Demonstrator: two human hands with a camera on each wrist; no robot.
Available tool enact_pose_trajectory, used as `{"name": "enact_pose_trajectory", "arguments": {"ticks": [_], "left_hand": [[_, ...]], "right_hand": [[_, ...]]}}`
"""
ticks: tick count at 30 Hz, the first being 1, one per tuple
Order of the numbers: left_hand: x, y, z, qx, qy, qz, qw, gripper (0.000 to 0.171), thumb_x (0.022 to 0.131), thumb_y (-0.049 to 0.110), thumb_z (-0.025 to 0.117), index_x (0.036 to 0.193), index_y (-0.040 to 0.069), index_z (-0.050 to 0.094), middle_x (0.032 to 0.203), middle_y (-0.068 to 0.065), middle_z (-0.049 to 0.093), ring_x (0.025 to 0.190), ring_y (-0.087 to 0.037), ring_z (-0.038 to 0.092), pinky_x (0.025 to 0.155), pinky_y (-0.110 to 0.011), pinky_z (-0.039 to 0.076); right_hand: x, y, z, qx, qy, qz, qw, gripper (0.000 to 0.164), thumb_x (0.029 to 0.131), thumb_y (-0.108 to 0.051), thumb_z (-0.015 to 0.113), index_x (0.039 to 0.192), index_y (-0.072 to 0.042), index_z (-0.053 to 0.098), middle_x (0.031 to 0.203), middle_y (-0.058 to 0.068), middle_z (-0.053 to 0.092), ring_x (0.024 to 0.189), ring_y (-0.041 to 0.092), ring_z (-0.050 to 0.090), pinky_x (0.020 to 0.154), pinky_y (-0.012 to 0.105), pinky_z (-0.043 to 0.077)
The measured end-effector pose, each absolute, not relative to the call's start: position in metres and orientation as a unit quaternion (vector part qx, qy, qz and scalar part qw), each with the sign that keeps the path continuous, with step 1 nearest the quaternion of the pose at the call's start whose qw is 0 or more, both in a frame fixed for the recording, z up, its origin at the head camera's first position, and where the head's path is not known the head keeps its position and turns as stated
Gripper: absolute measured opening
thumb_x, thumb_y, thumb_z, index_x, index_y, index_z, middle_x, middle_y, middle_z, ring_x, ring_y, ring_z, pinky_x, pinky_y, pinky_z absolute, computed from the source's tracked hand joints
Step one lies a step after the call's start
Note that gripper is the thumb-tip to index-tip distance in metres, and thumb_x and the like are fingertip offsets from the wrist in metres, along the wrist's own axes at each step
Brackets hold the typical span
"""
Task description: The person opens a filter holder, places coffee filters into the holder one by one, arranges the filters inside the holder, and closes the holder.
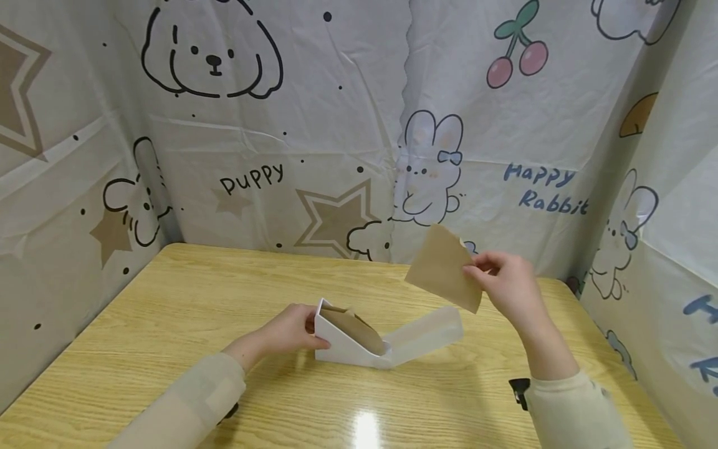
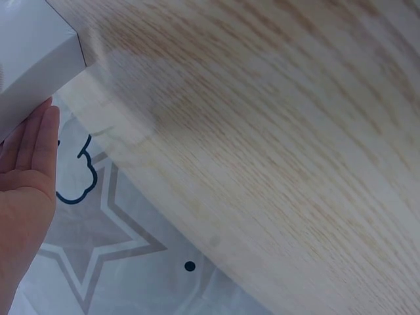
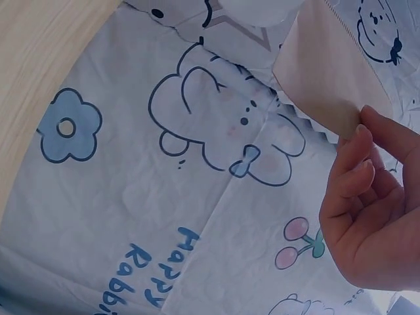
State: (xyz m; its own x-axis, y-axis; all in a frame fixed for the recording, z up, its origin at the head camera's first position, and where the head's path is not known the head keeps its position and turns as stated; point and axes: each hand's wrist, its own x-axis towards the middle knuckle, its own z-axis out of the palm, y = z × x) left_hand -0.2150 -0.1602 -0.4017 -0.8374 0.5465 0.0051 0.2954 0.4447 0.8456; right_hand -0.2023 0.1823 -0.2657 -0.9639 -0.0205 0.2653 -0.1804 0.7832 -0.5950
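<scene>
My left hand (image 1: 291, 330) grips the tall end of a white wedge-shaped box (image 1: 348, 346), thumb on the near side and fingers round the back. In the left wrist view its fingers (image 2: 42, 141) lie along the box's wall (image 2: 39, 72). Several brown paper coffee filters (image 1: 353, 330) stand inside the box. Its frosted lid (image 1: 429, 337) lies swung out to the right. Above the lid, my right hand (image 1: 507, 287) pinches one brown coffee filter (image 1: 443, 268) by its edge between thumb and fingertips. That filter (image 3: 328, 72) also shows in the right wrist view.
The box sits on a wood-grain table (image 1: 252, 405). A printed curtain (image 1: 336, 125) hangs behind the table and along both sides. Small dark straps (image 1: 520, 393) show at the sleeve cuffs.
</scene>
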Motion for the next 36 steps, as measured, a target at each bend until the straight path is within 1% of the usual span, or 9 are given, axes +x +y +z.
{"name": "enact_pose_trajectory", "arguments": {"ticks": [8,17,24,36], "left_hand": [[-0.216,-0.161,-0.401,0.255,0.838,0.464,0.134,0.04,0.08,0.009,0.073,0.117,0.005,0.06,0.111,-0.011,0.066,0.099,-0.021,0.065,0.08,-0.027,0.055],[-0.216,-0.162,-0.401,0.26,0.837,0.463,0.131,0.04,0.079,0.01,0.074,0.116,0.003,0.06,0.11,-0.012,0.067,0.097,-0.021,0.065,0.08,-0.028,0.055],[-0.215,-0.162,-0.401,0.267,0.833,0.466,0.13,0.041,0.079,0.009,0.074,0.118,0.002,0.059,0.11,-0.014,0.066,0.097,-0.02,0.065,0.08,-0.027,0.055],[-0.216,-0.162,-0.402,0.269,0.833,0.466,0.129,0.04,0.079,0.009,0.074,0.116,0.002,0.06,0.11,-0.013,0.066,0.096,-0.019,0.065,0.08,-0.026,0.055]], "right_hand": [[-0.198,0.17,-0.264,0.067,-0.934,0.328,0.126,0.018,0.087,-0.014,0.066,0.096,0.002,0.068,0.087,0.015,0.065,0.076,0.023,0.053,0.059,0.025,0.044],[-0.194,0.157,-0.266,0.092,-0.934,0.317,0.137,0.012,0.085,-0.013,0.067,0.091,-0.003,0.07,0.085,0.011,0.067,0.071,0.02,0.052,0.061,0.027,0.043],[-0.193,0.147,-0.27,0.1,-0.934,0.317,0.131,0.01,0.085,-0.014,0.068,0.089,-0.005,0.071,0.084,0.009,0.068,0.069,0.018,0.052,0.061,0.027,0.043],[-0.192,0.128,-0.281,0.109,-0.937,0.313,0.11,0.008,0.083,-0.016,0.069,0.085,-0.008,0.07,0.08,0.004,0.067,0.068,0.016,0.052,0.06,0.025,0.043]]}}
